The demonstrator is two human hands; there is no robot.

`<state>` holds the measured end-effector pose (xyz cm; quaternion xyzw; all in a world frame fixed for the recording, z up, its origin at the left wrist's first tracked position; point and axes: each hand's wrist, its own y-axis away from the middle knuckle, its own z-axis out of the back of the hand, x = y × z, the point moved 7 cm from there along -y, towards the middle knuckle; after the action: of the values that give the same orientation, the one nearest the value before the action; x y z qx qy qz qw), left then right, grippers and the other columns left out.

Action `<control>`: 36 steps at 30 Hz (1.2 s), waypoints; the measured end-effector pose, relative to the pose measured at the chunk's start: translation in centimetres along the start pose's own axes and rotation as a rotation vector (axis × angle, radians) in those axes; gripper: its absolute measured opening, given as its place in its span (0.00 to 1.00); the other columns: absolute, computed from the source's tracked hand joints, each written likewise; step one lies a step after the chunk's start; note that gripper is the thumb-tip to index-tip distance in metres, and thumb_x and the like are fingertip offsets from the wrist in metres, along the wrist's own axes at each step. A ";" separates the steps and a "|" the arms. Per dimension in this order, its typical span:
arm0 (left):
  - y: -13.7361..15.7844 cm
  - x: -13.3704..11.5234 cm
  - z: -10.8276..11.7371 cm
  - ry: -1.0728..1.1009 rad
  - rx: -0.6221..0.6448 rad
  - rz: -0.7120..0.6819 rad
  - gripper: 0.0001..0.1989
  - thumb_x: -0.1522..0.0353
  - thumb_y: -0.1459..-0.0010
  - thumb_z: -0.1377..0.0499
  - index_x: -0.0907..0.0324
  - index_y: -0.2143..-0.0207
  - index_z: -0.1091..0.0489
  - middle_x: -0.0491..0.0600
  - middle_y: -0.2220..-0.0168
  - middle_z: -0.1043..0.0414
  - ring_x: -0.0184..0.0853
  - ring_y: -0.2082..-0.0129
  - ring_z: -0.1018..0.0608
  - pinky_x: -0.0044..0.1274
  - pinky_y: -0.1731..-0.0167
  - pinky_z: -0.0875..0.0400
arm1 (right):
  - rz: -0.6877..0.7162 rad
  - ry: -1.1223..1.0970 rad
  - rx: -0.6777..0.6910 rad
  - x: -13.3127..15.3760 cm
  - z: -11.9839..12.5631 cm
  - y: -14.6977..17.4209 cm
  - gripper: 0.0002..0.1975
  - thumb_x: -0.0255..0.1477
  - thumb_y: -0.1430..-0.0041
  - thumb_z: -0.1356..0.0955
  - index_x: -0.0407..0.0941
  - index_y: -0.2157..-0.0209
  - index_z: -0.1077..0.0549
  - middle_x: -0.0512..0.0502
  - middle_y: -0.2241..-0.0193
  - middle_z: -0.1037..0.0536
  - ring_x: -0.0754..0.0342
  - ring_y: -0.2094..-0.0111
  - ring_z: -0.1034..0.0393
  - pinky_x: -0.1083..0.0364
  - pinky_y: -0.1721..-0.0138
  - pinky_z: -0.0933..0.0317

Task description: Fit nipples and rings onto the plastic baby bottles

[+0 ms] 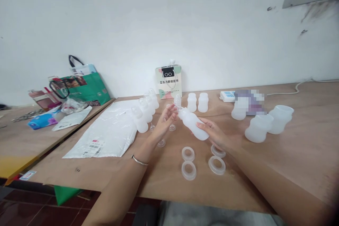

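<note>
A frosted white baby bottle (195,125) is tilted above the table, its top pointing up and to the left. My right hand (212,131) wraps around the bottle's lower body. At the clear nipple (181,111) on the bottle's top, the curled fingers of my left hand (167,118) pinch; their exact contact is partly hidden. Beneath the hands lie translucent rings (189,170) and a few small clear nipples (161,143). On the left, several bottles with clear tops (140,120) stand in a row. Two open bottle bodies (203,102) stand behind my right hand.
More open bottle bodies (259,128) stand at right, near a white power strip (227,96) and a pixelated item. A white plastic mailer (106,130) lies at left. A paper bag (168,86) leans on the wall; a green bag (92,90) sits on the left table.
</note>
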<state>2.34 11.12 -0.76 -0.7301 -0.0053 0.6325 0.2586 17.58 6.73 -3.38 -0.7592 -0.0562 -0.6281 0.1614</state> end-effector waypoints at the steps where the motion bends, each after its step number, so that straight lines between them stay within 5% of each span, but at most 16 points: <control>1: 0.0 0.0 0.0 -0.013 0.000 0.000 0.28 0.58 0.49 0.42 0.57 0.48 0.43 0.55 0.48 0.39 0.38 0.49 0.35 0.28 0.56 0.39 | -0.005 -0.018 0.010 -0.1 -0.1 0.0 0.20 0.38 0.48 0.33 0.45 0.55 0.30 0.48 0.69 0.24 0.57 0.71 0.32 0.57 0.68 0.39; 5: 0.1 0.3 0.6 -0.099 -0.087 0.047 0.25 0.58 0.48 0.43 0.57 0.50 0.41 0.54 0.49 0.38 0.38 0.51 0.34 0.27 0.57 0.38 | -0.022 -0.077 0.002 -0.2 0.0 0.0 0.18 0.38 0.48 0.34 0.44 0.56 0.29 0.48 0.72 0.24 0.58 0.72 0.33 0.58 0.70 0.39; 11: 0.4 -0.1 -0.5 -0.103 0.012 0.017 0.27 0.57 0.50 0.42 0.56 0.49 0.42 0.55 0.48 0.39 0.38 0.51 0.33 0.27 0.57 0.37 | -0.026 -0.079 0.037 -0.2 -0.3 0.2 0.18 0.37 0.49 0.33 0.44 0.58 0.29 0.48 0.71 0.24 0.57 0.72 0.32 0.58 0.70 0.39; 18: -0.1 0.6 3.6 -0.148 -0.313 0.009 0.15 0.62 0.43 0.49 0.59 0.55 0.37 0.53 0.57 0.32 0.33 0.59 0.28 0.24 0.62 0.35 | 0.049 -0.194 -0.131 0.3 1.6 -0.4 0.15 0.38 0.48 0.33 0.43 0.63 0.28 0.47 0.70 0.24 0.57 0.73 0.32 0.58 0.73 0.40; 22: -0.9 0.7 6.3 -0.475 -0.476 0.034 0.15 0.65 0.43 0.53 0.62 0.55 0.38 0.54 0.57 0.32 0.33 0.57 0.28 0.26 0.58 0.34 | 0.072 -0.189 -0.166 0.5 1.8 -0.5 0.16 0.38 0.49 0.33 0.44 0.60 0.28 0.47 0.68 0.24 0.56 0.71 0.31 0.58 0.72 0.40; 30: -7.2 2.9 6.3 -0.856 -0.309 0.185 0.32 0.73 0.57 0.41 0.62 0.47 0.43 0.60 0.45 0.42 0.45 0.48 0.34 0.32 0.50 0.41 | 0.063 -0.131 -0.121 0.4 1.2 -0.6 0.18 0.37 0.49 0.33 0.44 0.57 0.29 0.47 0.67 0.24 0.58 0.72 0.33 0.57 0.70 0.40; 36: -9.4 5.6 6.5 -0.981 -0.269 0.320 0.20 0.70 0.57 0.41 0.63 0.58 0.34 0.59 0.57 0.30 0.45 0.56 0.28 0.32 0.58 0.36 | 0.040 -0.107 -0.108 0.1 1.2 -0.6 0.17 0.37 0.49 0.33 0.45 0.58 0.28 0.49 0.69 0.24 0.58 0.73 0.33 0.58 0.71 0.41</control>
<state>0.47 23.54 -2.78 -0.3669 -0.0952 0.9249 0.0299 18.54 7.68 -3.41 -0.8001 -0.0154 -0.5854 0.1296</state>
